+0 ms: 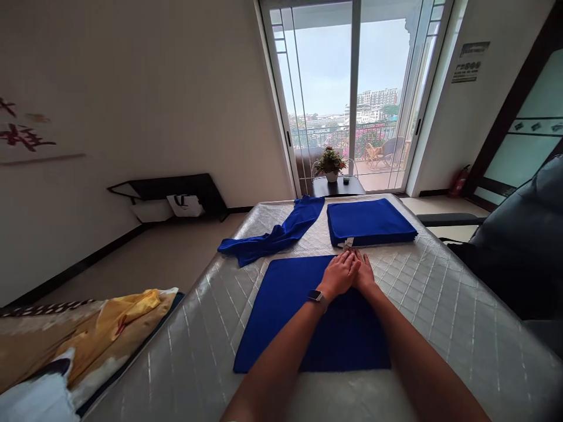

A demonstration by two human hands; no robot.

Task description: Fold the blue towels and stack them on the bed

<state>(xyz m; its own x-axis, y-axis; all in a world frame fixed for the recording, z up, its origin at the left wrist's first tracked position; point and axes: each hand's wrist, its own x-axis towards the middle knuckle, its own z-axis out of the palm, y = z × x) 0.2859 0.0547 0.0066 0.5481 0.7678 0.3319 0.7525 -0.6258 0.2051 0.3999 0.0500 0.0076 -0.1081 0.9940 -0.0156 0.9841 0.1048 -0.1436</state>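
Note:
A blue cloth, folded into a flat rectangle, lies on the silver quilted mattress in front of me. My left hand, with a watch on its wrist, rests on the cloth's far edge, fingers stretched out. Beside and partly under it lies my right hand, also flat with extended fingers. Just past my fingertips a white tag sticks out by a stack of folded blue cloth. To the left, a crumpled blue cloth is spread loosely. What is under my palms is hidden.
A small black table with a potted plant stands beyond the mattress, before sliding glass doors. On the right is a dark leather chair. Patterned bedding lies low at the left. A fire extinguisher stands by the wall.

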